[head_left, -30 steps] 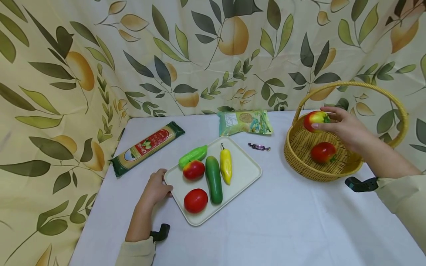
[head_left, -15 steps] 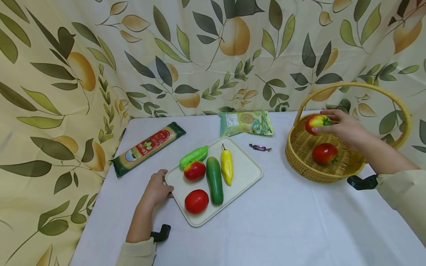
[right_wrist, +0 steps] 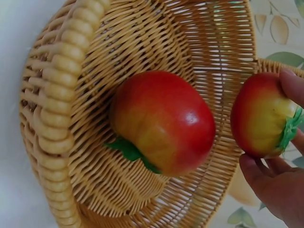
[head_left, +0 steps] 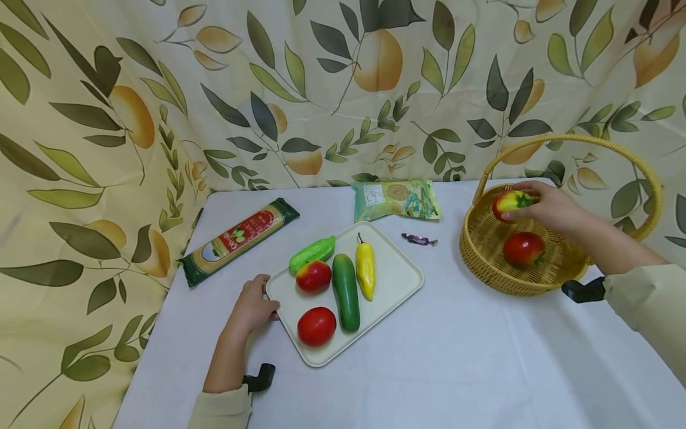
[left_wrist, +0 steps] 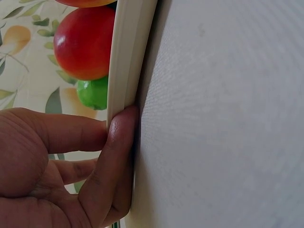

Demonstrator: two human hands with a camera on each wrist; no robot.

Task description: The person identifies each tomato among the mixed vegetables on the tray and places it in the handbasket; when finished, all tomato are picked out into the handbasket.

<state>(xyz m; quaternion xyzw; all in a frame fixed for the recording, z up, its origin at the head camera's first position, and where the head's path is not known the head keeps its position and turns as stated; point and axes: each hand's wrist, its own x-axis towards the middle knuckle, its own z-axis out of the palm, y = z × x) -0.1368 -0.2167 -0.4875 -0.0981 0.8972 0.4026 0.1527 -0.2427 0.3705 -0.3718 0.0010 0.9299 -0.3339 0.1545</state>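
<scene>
My left hand (head_left: 250, 305) pinches the left rim of a cream tray (head_left: 393, 277), thumb above and fingers beneath in the left wrist view. A green cucumber (head_left: 345, 292), yellow pepper (head_left: 365, 268), light-green vegetable (head_left: 312, 251) and two red fruits, a smaller one (head_left: 313, 276) and a larger one (head_left: 317, 326), lie on it. My right hand (head_left: 552, 205) holds a red-yellow fruit with a green leafy cap (right_wrist: 260, 114) inside the far side of a wicker basket (head_left: 485, 271). A similar red fruit (right_wrist: 164, 123) rests on the basket floor, apart from the held one.
A long green-and-gold packet (head_left: 238, 241) lies at the back left. Behind the tray are a green bag (head_left: 396, 199) and a small purple wrapped candy (head_left: 419, 239). The basket's tall handle (head_left: 584, 138) arches over the right hand. A patterned curtain hangs behind.
The right hand has lowered slightly, and the fruit in it has turned so more of its green cap shows. The left hand still holds the tray in place.
</scene>
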